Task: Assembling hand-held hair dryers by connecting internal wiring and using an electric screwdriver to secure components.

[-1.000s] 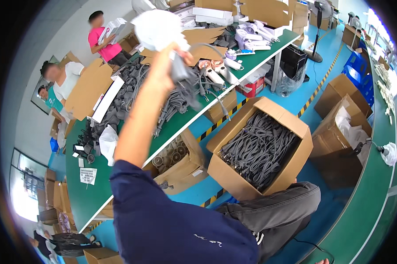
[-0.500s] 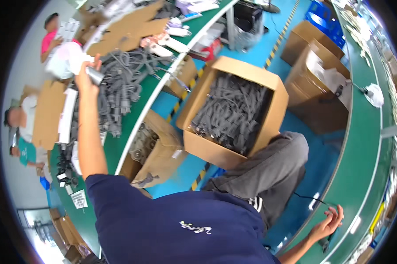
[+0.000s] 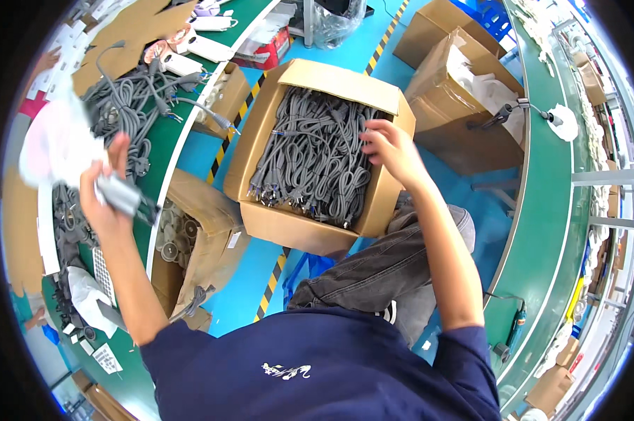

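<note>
The open cardboard box [image 3: 296,233] stands in the middle, and grey cords [image 3: 317,158] lie in it in many loops. To the left of this box, above the green table [image 3: 166,137], the left hand [image 3: 110,193] holds a white-and-grey device [image 3: 61,147]; the fingers are closed around its grey part, and the white part points away from the box. The right hand [image 3: 393,151] is over the right side of the box, near the cords. Its fingers are loosely bent; I cannot tell whether they touch a cord or have hold of one. More cords lie on the table, left of the box. Below and left of the box stands a carton [image 3: 220,242] with round parts [image 3: 173,238]. Right of the box is a taller carton [image 3: 464,137] with white bags [image 3: 482,88], and farther right, a green bench [image 3: 549,210].
</note>
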`<state>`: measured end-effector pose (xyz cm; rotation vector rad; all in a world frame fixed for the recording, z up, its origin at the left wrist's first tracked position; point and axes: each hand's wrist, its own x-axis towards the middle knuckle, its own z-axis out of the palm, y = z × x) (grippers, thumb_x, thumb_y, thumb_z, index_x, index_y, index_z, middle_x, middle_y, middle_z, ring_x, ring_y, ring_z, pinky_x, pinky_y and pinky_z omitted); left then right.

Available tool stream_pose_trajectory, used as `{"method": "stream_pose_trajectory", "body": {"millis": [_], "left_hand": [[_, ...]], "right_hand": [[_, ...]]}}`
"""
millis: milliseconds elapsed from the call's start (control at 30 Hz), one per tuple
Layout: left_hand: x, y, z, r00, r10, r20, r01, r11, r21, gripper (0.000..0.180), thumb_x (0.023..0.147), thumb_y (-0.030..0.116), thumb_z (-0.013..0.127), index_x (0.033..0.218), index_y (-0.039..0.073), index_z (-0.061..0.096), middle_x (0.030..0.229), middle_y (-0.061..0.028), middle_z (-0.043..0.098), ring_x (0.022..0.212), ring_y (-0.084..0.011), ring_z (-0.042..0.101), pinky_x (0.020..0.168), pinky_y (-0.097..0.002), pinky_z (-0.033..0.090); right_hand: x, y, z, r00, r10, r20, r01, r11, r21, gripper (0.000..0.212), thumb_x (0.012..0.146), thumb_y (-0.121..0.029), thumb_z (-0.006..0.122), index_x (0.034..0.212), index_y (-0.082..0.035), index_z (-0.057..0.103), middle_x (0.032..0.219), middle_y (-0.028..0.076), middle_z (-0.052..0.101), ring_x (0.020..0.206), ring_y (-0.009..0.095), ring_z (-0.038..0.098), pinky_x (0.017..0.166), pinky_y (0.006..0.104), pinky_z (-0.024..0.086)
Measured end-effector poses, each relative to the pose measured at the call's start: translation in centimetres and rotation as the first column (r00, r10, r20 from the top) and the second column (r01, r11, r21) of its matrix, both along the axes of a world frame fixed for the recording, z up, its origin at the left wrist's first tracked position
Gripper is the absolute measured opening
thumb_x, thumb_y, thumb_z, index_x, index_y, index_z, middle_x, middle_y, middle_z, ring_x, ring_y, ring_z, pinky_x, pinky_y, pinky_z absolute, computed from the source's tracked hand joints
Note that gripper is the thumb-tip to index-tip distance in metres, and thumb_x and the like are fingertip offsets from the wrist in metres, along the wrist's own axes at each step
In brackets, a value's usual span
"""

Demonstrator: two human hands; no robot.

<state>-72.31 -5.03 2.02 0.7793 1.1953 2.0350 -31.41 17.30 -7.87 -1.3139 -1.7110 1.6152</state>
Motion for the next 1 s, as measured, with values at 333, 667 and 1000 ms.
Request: {"method": "stream_pose_trajectory", "body": {"millis": [333, 667, 1000], "left_hand": [[23.5, -9.3, -8.1, 0.867, -0.092, 0.490, 0.275, 0.908, -0.315, 0.012, 0.071, 0.012, 0.050, 0.071, 0.000, 0.050, 0.052, -0.0108, 0.046, 0.042, -0.0197, 0.047, 0.040, -0.0328, 0.043], [22.0, 1.6, -18.3, 0.822, -0.057, 0.566, 0.221, 0.949, -0.225, 0.035, 0.072, 0.003, 0.057, 0.106, -0.004, 0.050, 0.069, -0.0088, 0.049, 0.055, -0.0189, 0.051, 0.066, -0.0346, 0.052], [7.2, 7.1, -26.8, 0.858, 0.079, -0.507, -0.160, 0.980, -0.118, 0.032, 0.075, 0.001, 0.069, 0.106, -0.002, 0.061, 0.105, -0.0085, 0.065, 0.096, -0.0206, 0.061, 0.086, -0.0341, 0.046]], "right_hand": [[-6.6, -6.1, -22.3, 0.351, 0.098, 0.931, -0.110, 0.992, -0.063, 0.070, 0.082, -0.025, 0.062, 0.140, -0.007, 0.028, 0.119, 0.022, 0.055, 0.092, 0.032, 0.068, 0.080, 0.0421, 0.053], [-2.9, 2.1, -8.2, 0.999, 0.019, 0.034, 0.004, 0.821, -0.570, 0.021, 0.072, -0.005, 0.058, 0.093, -0.003, 0.060, 0.092, 0.005, 0.055, 0.082, 0.019, 0.061, 0.066, 0.0389, 0.059], [4.1, -5.6, -0.4, 0.901, -0.343, -0.267, 0.096, 0.756, -0.647, 0.051, 0.064, 0.005, 0.044, 0.114, 0.004, 0.057, 0.095, 0.006, 0.062, 0.078, 0.015, 0.056, 0.069, 0.0257, 0.048]]}}
